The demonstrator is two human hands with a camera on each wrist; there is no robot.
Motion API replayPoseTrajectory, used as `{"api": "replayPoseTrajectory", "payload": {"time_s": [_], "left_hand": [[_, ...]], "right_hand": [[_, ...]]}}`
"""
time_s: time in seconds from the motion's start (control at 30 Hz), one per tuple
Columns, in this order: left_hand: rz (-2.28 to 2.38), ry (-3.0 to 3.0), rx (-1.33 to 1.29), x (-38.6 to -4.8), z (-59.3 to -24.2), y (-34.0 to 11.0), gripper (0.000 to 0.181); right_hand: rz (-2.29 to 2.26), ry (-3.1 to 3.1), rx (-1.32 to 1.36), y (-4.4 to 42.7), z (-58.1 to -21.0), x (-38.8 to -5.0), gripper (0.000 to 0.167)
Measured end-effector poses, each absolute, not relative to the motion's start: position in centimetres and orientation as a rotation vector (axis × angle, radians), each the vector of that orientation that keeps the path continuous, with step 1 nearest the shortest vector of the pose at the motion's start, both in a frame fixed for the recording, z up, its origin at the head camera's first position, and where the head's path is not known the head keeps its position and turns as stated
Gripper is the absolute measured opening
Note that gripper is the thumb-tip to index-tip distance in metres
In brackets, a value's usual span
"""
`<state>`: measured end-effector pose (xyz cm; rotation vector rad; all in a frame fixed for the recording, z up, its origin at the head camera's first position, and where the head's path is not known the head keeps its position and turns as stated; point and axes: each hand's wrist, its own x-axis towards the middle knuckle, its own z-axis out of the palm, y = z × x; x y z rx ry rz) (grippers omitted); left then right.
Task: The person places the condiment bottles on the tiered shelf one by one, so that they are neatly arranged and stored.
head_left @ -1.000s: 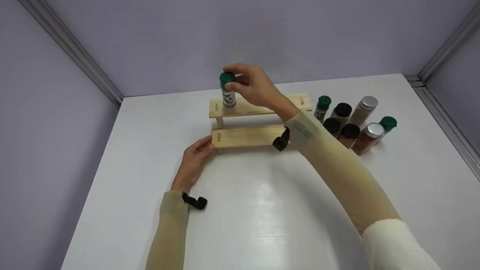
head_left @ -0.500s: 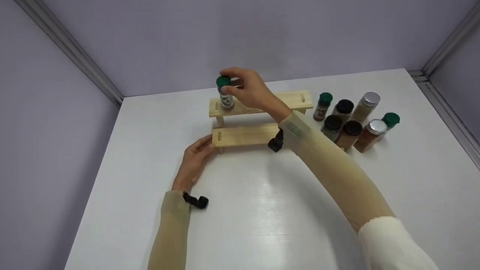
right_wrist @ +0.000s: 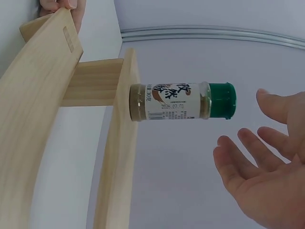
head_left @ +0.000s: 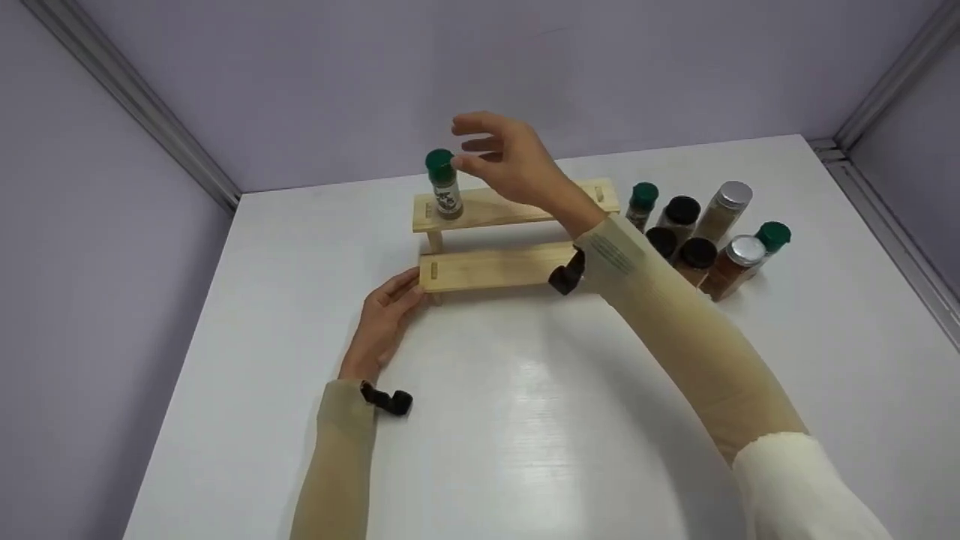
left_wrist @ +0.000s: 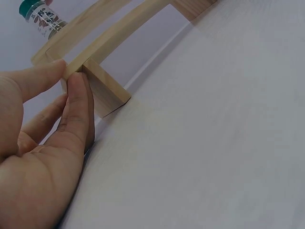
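Green-capped jar [head_left: 447, 196] upright on upper shelf [head_left: 510, 208], left end. Right hand [head_left: 517, 161] spread, holding nothing, thumb [right_wrist: 272, 108] just off cap [right_wrist: 222, 100]; left hand [head_left: 381, 322] pinches lower shelf [head_left: 495, 270] corner. Risk: thumb clipping cap could topple jar; left hand tugging might too.

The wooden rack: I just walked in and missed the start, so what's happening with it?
A person's left grip pinches a two-tier wooden rack by its lower left end. A green-capped jar stands upright at the left end of the upper shelf; the right grip is beside it, holding nothing. Seven more jars stand to the right.
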<state>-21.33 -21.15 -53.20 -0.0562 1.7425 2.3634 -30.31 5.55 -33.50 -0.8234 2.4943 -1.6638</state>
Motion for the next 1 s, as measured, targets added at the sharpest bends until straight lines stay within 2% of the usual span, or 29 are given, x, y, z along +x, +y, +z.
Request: {"api": "replayPoseTrajectory", "payload": {"time_s": [0.43, 0.6, 0.77, 1.0], "left_hand": [[2.349, 1.782, -0.091, -21.4, -53.2, -21.8, 0.051], [2.370, 1.763, -0.092, -21.3, -53.2, -21.7, 0.049], [2.369, 1.755, -0.061, -21.5, -53.2, -21.0, 0.050], [2.348, 1.766, -0.048, -21.8, -53.3, -20.6, 0.051]], "right_hand": [[-1.621, 2.658, -0.967, 11.0, -30.3, -27.5, 0.048], [-1.575, 2.749, -0.993, 15.3, -29.5, -26.2, 0.045], [-1.480, 2.877, -0.900, 20.5, -29.1, -24.9, 0.042], [-1.278, 3.034, -0.772, 26.7, -30.4, -23.6, 0.042]]}}
